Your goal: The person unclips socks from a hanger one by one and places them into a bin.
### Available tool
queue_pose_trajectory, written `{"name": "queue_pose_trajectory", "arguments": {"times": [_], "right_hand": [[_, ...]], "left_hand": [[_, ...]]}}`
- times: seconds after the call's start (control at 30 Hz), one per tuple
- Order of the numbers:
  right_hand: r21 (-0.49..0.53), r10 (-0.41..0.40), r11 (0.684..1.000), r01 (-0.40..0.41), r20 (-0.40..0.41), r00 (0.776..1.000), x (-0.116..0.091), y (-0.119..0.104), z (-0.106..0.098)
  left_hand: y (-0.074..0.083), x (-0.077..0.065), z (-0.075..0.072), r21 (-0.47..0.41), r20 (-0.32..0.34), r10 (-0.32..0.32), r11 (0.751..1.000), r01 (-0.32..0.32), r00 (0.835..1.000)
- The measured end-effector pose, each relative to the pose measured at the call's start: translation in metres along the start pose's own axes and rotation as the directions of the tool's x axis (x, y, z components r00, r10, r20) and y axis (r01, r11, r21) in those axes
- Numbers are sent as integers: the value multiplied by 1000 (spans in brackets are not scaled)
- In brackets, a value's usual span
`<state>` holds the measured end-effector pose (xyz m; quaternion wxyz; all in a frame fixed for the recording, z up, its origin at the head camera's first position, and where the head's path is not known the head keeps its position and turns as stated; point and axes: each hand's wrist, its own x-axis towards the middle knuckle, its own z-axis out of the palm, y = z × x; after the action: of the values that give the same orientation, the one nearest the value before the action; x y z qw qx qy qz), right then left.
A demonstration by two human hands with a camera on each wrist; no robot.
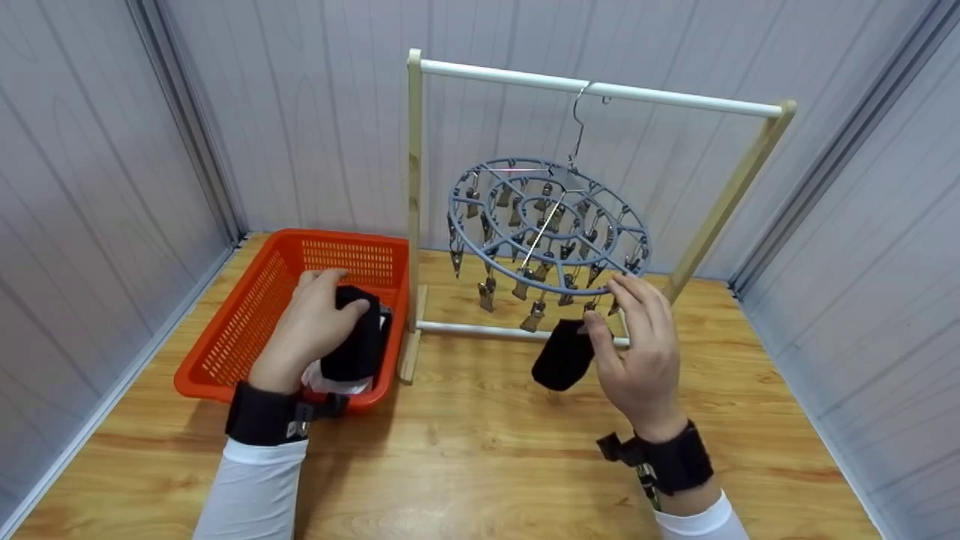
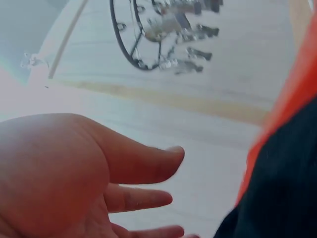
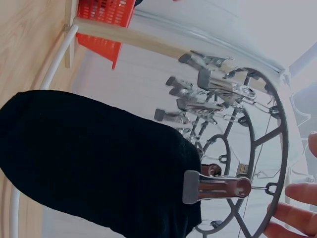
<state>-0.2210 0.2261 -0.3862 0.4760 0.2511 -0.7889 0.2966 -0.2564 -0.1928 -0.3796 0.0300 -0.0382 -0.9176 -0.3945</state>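
A grey round clip hanger (image 1: 559, 289) hangs from a rack, several metal clips dangling below it. One clip (image 3: 223, 187) grips the end of a black sock (image 1: 562, 356), which hangs at the hanger's near right side. My right hand (image 1: 637, 360) is beside them, its fingertips at the hanger's outer ring and its thumb close to the sock's top. Over the red basket (image 1: 202, 388) is my left hand (image 1: 315, 322), thumb spread from the fingers and nothing held. Beside its thumb lies black cloth (image 1: 356, 345), with white cloth (image 1: 337, 384) partly beneath it.
The rack has wooden posts (image 1: 415, 187) and a white top bar (image 1: 510, 75), with a lower white bar (image 1: 480, 330) near the wooden floor (image 1: 465, 465). Pale panel walls (image 1: 360, 112) enclose the back and both sides. The basket stands against the rack's left post.
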Motion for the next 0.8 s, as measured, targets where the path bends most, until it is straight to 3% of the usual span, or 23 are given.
{"name": "queue_pose_trajectory", "arguments": {"times": [0.17,0.33,0.57,0.7,0.8], "right_hand": [[14,12,1000,-13,35,999,-1,-5,-1],[49,-43,998,40,56,997,-1,-11,-1],[104,-136,986,134,19,990,2,-16,-2],[106,-110,988,114,-42,993,5,-13,-4],[71,-69,995,75,-79,995,6,-8,-5]], "left_hand": [[11,-2,10,-37,-13,96,995,-97,995],[20,-3,23,-75,-19,221,972,-221,975],[38,-10,42,-198,104,336,929,-312,936],[47,-13,55,-233,167,377,913,-335,911],[51,-15,68,-250,165,402,900,-356,901]]}}
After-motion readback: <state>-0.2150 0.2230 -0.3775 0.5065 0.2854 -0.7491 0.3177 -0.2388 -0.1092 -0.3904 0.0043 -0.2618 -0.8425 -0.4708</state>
